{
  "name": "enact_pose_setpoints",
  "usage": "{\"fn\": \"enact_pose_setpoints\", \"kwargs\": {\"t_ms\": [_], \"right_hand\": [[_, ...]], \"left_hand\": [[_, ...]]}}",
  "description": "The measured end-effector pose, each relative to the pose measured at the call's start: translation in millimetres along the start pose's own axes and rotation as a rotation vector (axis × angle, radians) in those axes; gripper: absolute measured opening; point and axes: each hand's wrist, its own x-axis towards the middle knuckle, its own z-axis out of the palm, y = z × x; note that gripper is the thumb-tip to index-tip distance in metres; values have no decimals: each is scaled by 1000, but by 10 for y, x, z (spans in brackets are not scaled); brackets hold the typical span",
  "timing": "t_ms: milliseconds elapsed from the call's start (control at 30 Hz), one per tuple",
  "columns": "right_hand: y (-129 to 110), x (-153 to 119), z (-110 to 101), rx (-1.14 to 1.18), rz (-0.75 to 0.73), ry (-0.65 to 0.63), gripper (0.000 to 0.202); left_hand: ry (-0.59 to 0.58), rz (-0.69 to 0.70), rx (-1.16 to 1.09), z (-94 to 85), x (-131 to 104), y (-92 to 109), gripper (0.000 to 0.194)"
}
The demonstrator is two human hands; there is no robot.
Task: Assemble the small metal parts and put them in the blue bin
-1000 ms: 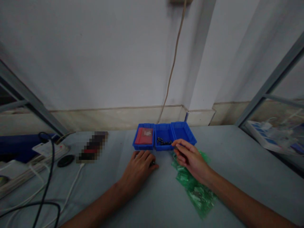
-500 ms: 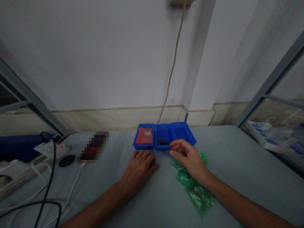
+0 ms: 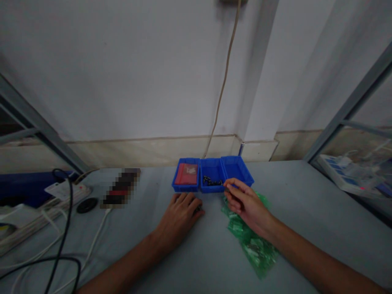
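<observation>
My left hand [image 3: 182, 212] rests on the table with its fingers curled over small dark parts [image 3: 198, 209], which show between thumb and forefinger. My right hand [image 3: 243, 202] is closed in a pinch just in front of the blue bins; what sits at its fingertips is too small to make out. Black shiny small parts [image 3: 211, 181] lie in the middle blue bin [image 3: 211, 165]. A red packet with a pale label [image 3: 186, 174] is in the left blue bin [image 3: 178, 188]. Under my right hand and wrist lie green plastic bags [image 3: 257, 253] with small pieces inside.
The right blue bin [image 3: 235, 167] stands near the wall. At left are a pixelated object [image 3: 121, 190] with a white cable, a round black disc [image 3: 87, 205], a power strip [image 3: 73, 194] and loose cables [image 3: 65, 220]. Another power strip [image 3: 339, 173] lies at far right.
My right hand has drawn slightly right, off the middle bin's front edge, and its fingers have closed further together. My left hand stays in place.
</observation>
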Motion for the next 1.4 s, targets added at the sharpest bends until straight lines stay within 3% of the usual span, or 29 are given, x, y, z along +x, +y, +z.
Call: {"fn": "enact_pose_setpoints", "kwargs": {"t_ms": [167,300,467,567,767,867,1000,1133,1400], "right_hand": [[2,20,-36,102,26,-7,24],[0,9,-17,53,6,36,26],[8,-19,4,-347,-184,50,32],[16,-31,-2,-594,-343,82,25],[29,-46,-5,-775,-506,99,12],[19,-44,2,-694,-460,90,11],[6,-11,7,-435,-254,84,28],[10,29,-3,-135,-82,81,32],[-12,23,-12,110,16,81,30]], "left_hand": [[-27,-22,11,-12,15,19,9],[-41,-29,11,-20,24,26,10],[-47,-17,22,4,24,12,10],[-52,-17,26,15,24,7,10],[-64,-26,16,-12,32,17,11],[-64,-34,25,-16,36,20,10],[-49,-21,26,-2,27,14,10],[-36,-6,18,12,16,-1,11],[-31,-2,30,22,15,-9,14]]}}
